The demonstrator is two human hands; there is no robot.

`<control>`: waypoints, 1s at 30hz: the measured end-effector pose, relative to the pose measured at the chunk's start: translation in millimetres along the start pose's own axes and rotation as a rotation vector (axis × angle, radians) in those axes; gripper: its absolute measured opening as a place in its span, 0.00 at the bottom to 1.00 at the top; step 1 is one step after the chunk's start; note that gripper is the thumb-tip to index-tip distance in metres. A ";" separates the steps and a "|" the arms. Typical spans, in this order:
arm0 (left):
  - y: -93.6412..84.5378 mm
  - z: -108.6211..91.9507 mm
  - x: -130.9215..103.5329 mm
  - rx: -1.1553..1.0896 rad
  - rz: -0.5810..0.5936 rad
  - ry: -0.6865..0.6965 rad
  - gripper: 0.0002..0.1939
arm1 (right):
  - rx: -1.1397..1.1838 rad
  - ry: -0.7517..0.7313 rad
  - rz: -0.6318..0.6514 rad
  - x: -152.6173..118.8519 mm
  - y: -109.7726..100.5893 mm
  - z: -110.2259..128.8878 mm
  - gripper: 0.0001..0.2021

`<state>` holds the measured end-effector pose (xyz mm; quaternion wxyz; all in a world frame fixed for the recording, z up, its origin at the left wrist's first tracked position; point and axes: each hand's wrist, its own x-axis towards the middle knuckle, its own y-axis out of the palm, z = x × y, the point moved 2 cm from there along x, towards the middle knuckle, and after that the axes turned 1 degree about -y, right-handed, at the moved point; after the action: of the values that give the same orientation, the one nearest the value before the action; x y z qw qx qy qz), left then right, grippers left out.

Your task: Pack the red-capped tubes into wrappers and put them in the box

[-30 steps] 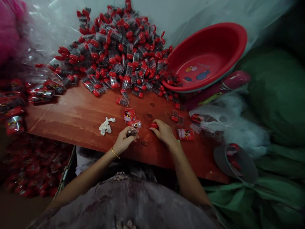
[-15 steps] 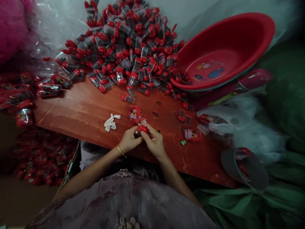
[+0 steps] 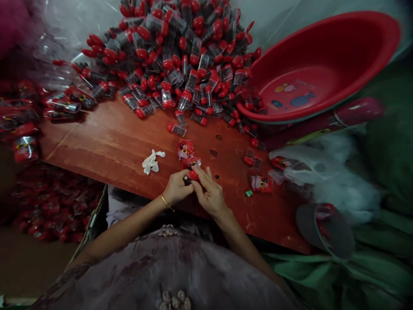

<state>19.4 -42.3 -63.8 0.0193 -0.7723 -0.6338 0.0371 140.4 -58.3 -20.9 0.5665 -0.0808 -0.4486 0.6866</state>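
Observation:
Above the near edge of the wooden table, my left hand (image 3: 176, 188) is closed around a small red-capped container (image 3: 192, 175), whose body is mostly hidden by my fingers. A dark round end pokes out between my left thumb and forefinger. My right hand (image 3: 211, 193) has its thumb and fingertips at the red cap, the other fingers fairly straight. Just beyond my fingertips lie red printed packets (image 3: 186, 149), partly overlapping. To the left is a crumpled white scrap (image 3: 152, 162). A large heap of clear red-capped containers (image 3: 193, 82) with dark contents rises at the back.
A red basin (image 3: 290, 86) leans beside the heap at the right. Clear plastic bags (image 3: 335, 185) and a grey bin (image 3: 325, 230) stand at the right edge. Another red packet (image 3: 261, 184) lies near a small green piece (image 3: 248, 193). Filled packets (image 3: 19, 114) pile up at the left.
My right fingers have straightened and loosened somewhat at the red cap. My left hand keeps its hold. The view has shifted slightly.

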 end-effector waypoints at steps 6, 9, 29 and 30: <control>0.9 -5.9 1.6 0.187 0.005 -0.008 0.04 | 0.055 0.184 -0.025 -7.7 6.6 -5.8 0.21; 2.6 -10.6 -1.5 0.248 0.085 0.018 0.07 | 0.240 0.330 -0.094 -14.7 7.6 -12.4 0.20; -19.9 -49.6 60.2 1.001 0.031 0.146 0.06 | -0.279 0.191 -0.175 8.5 -18.3 -26.8 0.12; -22.3 -51.0 60.5 0.937 0.005 0.128 0.06 | -0.231 0.198 -0.198 5.6 -17.8 -22.4 0.12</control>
<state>13.5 22.3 -13.2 0.4045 -0.6826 -0.5446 0.2717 164.9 -42.5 -19.1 0.6597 -0.1680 -0.4721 0.5601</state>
